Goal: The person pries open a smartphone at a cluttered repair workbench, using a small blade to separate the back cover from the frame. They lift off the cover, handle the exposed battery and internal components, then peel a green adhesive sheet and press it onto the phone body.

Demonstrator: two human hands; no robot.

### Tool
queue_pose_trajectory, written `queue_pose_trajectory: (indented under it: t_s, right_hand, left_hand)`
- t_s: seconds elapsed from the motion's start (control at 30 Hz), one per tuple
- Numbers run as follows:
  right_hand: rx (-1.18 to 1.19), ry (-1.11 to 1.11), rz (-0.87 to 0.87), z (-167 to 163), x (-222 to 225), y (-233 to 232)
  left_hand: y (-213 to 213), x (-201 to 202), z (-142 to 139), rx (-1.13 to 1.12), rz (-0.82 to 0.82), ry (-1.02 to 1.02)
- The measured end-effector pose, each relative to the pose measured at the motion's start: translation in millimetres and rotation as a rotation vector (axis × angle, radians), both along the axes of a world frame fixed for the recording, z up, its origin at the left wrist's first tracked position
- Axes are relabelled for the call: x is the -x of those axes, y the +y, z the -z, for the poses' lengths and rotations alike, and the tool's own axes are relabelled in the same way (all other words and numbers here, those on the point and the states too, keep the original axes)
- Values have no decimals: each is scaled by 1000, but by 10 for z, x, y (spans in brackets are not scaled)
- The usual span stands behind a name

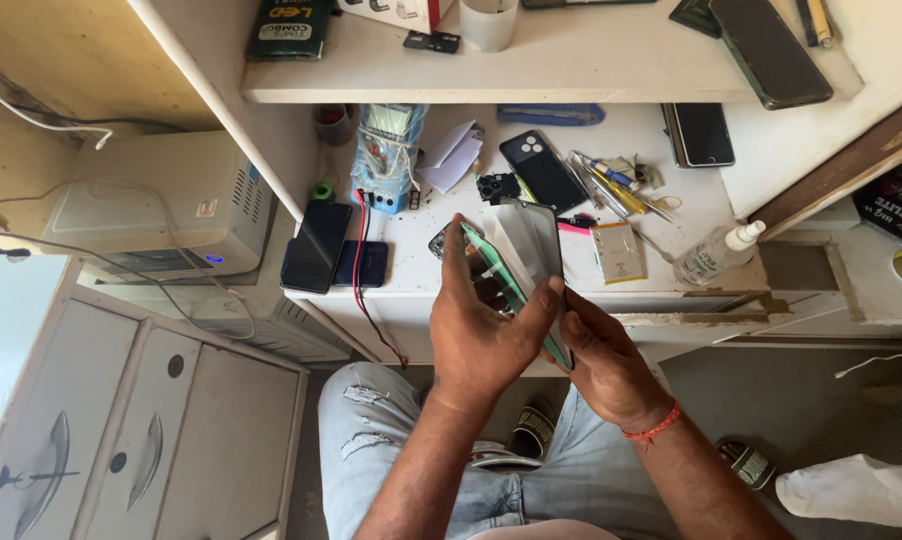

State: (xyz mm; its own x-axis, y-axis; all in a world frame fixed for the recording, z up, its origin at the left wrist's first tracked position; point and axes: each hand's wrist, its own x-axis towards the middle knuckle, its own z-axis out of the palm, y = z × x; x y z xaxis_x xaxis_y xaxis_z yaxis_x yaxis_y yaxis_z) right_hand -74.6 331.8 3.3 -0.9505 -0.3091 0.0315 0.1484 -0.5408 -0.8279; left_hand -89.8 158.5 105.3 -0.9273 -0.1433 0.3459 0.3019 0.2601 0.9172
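a seated person holds an opened phone (pixel 516 262) above the near edge of a cluttered white worktop (pixel 671 180). the left hand (pixel 481 325) is closed around the phone's left side, thumb stretched across its lower part, where a green inner frame shows. the right hand (pixel 603 358), a red thread at its wrist, pinches the lower right edge of the phone's dark panel, which is tilted open from the body. on the worktop just beyond the phone lie a black phone back cover (pixel 543 170), a flat battery (pixel 618 251), screwdrivers (pixel 616 190) and a clear squeeze bottle (pixel 716 255) to the right. two dark phones (pixel 333 252) rest at the left, beside red and black wires (pixel 359 262). a shelf (pixel 571 60) above carries another dark phone (pixel 769 48) and a white cup (pixel 489 22).
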Motion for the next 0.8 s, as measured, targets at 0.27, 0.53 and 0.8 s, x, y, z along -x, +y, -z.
queue_pose_trajectory:
  t_s: [0.27,0.53,0.8]
  right_hand:
    - [10,65,-5,143,18,46]
    - [-104,52,38,14,119,36]
    - [-269,145,10,-57,385,42]
  left_hand:
    - [-20,39,-37,80,30,-35]
    - [-90,193,59,105,131,89]
    - [-200,566,123,9,334,39]
